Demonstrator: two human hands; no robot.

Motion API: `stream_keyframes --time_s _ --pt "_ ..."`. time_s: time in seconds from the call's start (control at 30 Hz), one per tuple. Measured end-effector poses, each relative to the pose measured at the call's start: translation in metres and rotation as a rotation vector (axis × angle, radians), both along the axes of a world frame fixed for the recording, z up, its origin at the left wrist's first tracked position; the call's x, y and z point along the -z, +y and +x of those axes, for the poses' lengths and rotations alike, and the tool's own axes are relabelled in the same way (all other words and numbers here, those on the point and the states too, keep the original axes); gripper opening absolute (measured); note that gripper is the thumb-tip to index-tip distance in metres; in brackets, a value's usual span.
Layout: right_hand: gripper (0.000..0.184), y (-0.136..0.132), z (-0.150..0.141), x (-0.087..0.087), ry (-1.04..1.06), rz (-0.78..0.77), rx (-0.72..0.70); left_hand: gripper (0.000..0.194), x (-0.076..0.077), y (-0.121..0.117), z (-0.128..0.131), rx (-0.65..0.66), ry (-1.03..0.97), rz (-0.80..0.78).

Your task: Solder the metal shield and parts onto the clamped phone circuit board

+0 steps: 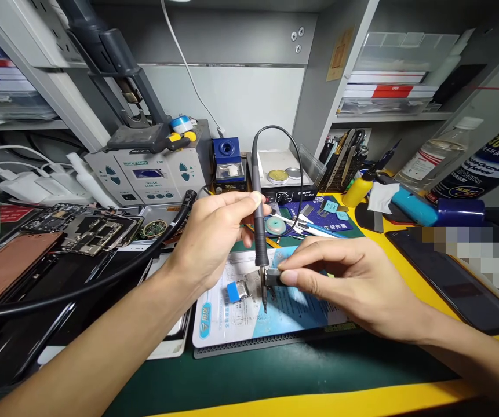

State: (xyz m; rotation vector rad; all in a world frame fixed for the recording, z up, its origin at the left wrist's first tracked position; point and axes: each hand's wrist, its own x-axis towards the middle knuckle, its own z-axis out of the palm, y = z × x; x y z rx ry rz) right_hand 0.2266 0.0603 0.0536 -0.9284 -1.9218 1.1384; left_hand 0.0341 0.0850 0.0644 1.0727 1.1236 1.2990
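Soldering iron (258,220) clenched in left hand's (212,237) grip, tip at a blue-taped metal bracket (249,286), lower centre of frame, on a printed repair mat (214,327). Right hand's (353,284) grip pinches a small dark part (274,277) beside the tip. Risk: slipped tip could scorch mat or right hand.

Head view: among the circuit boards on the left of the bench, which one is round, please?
The small round green board in the metal tray; the other boards are long and rectangular.
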Motion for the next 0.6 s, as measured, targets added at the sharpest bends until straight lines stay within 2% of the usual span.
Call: stream_keyframes --time_s 0.2,0.43,0.6 --pt "0.009 0.0016 -0.0024 0.0038 -0.012 0.024 0.039 0.018 -0.0006 -0.0007 0.0001 0.006 0.001 0.008" --pt "0.008 -0.0004 -0.0011 0.0 -0.009 0.02 -0.121 0.017 0.0004 -0.0018 0.0 0.01 0.004 0.008" --pt "0.007 0.0021 0.0026 -0.0012 -0.001 -0.005 0.005 0.019 0.0007 -0.0016 0.0002 0.006 0.013 0.012"
